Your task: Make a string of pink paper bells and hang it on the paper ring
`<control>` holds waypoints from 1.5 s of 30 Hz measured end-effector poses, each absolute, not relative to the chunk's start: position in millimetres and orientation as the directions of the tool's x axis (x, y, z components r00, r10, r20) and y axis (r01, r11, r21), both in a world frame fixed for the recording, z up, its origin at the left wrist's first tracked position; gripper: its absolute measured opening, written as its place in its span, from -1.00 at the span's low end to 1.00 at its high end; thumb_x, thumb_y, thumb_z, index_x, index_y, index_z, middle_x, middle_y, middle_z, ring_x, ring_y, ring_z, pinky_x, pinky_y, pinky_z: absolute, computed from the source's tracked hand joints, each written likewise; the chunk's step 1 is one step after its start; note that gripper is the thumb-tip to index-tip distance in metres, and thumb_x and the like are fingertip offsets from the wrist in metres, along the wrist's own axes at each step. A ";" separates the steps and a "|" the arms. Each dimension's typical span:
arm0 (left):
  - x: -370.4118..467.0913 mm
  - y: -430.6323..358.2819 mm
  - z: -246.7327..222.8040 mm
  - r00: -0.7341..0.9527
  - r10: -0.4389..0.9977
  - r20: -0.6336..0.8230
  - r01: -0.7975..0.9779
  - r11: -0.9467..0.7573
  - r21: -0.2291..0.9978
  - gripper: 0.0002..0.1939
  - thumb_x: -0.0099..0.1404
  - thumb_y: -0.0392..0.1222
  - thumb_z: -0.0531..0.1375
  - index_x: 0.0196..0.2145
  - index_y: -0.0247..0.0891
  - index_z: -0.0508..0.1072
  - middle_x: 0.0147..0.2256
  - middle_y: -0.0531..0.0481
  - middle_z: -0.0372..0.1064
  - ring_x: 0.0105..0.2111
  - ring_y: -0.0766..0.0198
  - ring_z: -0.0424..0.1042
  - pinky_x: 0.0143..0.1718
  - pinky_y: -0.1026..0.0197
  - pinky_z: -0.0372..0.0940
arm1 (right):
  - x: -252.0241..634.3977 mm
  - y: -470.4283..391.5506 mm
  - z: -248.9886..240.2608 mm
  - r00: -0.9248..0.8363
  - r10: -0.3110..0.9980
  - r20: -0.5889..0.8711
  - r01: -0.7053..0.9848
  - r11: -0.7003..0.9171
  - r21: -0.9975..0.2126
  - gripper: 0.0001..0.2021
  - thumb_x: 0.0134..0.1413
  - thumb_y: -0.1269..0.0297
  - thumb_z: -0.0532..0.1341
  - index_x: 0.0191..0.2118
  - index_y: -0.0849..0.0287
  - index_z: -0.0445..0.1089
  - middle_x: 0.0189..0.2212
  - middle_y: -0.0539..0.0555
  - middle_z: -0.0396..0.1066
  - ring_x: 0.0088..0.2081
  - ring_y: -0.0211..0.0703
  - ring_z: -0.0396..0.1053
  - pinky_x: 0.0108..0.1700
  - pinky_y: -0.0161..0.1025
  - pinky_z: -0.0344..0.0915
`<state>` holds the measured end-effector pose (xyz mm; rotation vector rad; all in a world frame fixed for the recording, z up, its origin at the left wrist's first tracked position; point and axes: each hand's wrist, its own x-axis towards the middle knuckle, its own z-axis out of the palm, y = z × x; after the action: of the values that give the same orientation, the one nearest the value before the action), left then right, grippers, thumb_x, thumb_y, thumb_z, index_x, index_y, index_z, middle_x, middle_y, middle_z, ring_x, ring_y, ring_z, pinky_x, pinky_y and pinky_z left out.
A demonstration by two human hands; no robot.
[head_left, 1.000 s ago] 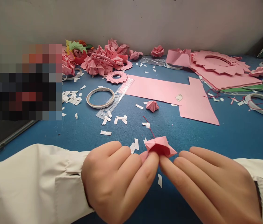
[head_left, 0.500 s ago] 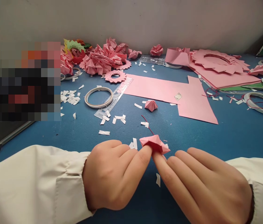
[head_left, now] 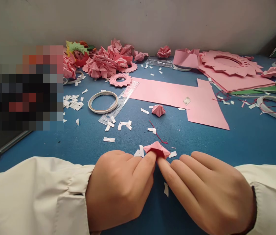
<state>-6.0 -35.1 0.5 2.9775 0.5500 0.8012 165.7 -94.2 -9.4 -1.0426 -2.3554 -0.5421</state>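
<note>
- Head view: our left hand (head_left: 120, 189), curled nearly closed, and our right hand (head_left: 208, 189), fingers bent alongside each other, pinch the folded pink paper piece (head_left: 158, 149) between them, over the blue tabletop (head_left: 201, 140); our thumbs are hidden.
- We should press evenly with both index fingers, sparing its points.
- We'd best keep the red thread (head_left: 157, 133) beyond it out of the folds.

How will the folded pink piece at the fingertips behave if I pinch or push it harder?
The folded pink piece is probably light, as it looks like paper. Its creases should lend it some stiffness. Still, it may crumple under force, since it seems hollow on the side facing the left hand and right hand.
</note>
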 end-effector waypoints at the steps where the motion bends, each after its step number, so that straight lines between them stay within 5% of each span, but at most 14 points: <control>1: -6.1 -35.0 0.1 0.814 0.343 0.470 0.332 -0.937 0.109 -0.80 0.23 -0.43 0.01 -0.32 -0.47 0.42 -0.60 -0.04 0.39 -0.68 0.25 0.28 -0.67 0.19 0.07 | 166.2 -93.6 -9.1 -0.589 0.573 0.569 0.757 0.639 0.140 -0.76 0.10 0.54 0.00 -0.33 0.46 0.43 -0.67 0.12 0.32 -0.64 -0.15 0.18 -0.56 -0.15 -0.05; 7: -10.3 -34.7 -1.2 0.884 0.272 0.379 0.283 -0.959 0.028 -0.78 0.23 -0.43 -0.02 -0.36 -0.42 0.43 -0.67 0.02 0.29 -0.72 0.25 0.23 -0.70 0.18 0.02 | 166.6 -91.7 -5.6 -0.607 0.633 0.481 0.744 0.665 0.065 -0.69 0.23 0.26 0.02 -0.43 0.29 0.38 -0.67 -0.01 0.26 -0.65 -0.22 0.11 -0.56 -0.18 -0.08; 17: -10.8 -37.6 4.8 0.943 0.171 0.286 0.218 -0.966 -0.140 -0.73 0.24 -0.45 -0.09 -0.35 -0.46 0.41 -0.68 0.00 0.26 -0.73 0.26 0.23 -0.72 0.20 0.07 | 165.1 -95.9 -6.0 -0.530 0.695 0.486 0.791 0.611 -0.011 -0.73 0.20 0.34 0.07 -0.46 0.28 0.41 -0.70 -0.04 0.25 -0.67 -0.25 0.13 -0.56 -0.20 -0.05; 29: -9.5 -41.7 6.4 0.941 0.197 0.274 0.246 -0.957 -0.156 -0.78 0.21 -0.45 -0.04 -0.43 -0.41 0.38 -0.68 -0.01 0.27 -0.74 0.24 0.23 -0.74 0.22 0.01 | 165.2 -100.5 -4.0 -0.575 0.646 0.502 0.784 0.609 0.115 -0.75 0.17 0.33 0.12 -0.40 0.38 0.46 -0.72 -0.02 0.26 -0.69 -0.26 0.14 -0.59 -0.20 -0.03; 45: -14.8 -37.8 -0.3 0.928 0.101 0.358 0.159 -0.978 -0.134 -0.75 0.25 -0.40 -0.03 -0.33 -0.52 0.43 -0.66 -0.04 0.33 -0.75 0.28 0.19 -0.73 0.19 -0.02 | 167.6 -94.9 -4.1 -0.558 0.710 0.428 0.788 0.616 0.006 -0.70 0.23 0.31 0.02 -0.46 0.23 0.38 -0.72 -0.07 0.22 -0.69 -0.24 0.10 -0.56 -0.20 -0.10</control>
<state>-14.8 -37.8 -0.3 3.2428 0.2203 0.5887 167.6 -94.9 -4.1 -1.1963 -2.4572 -0.2766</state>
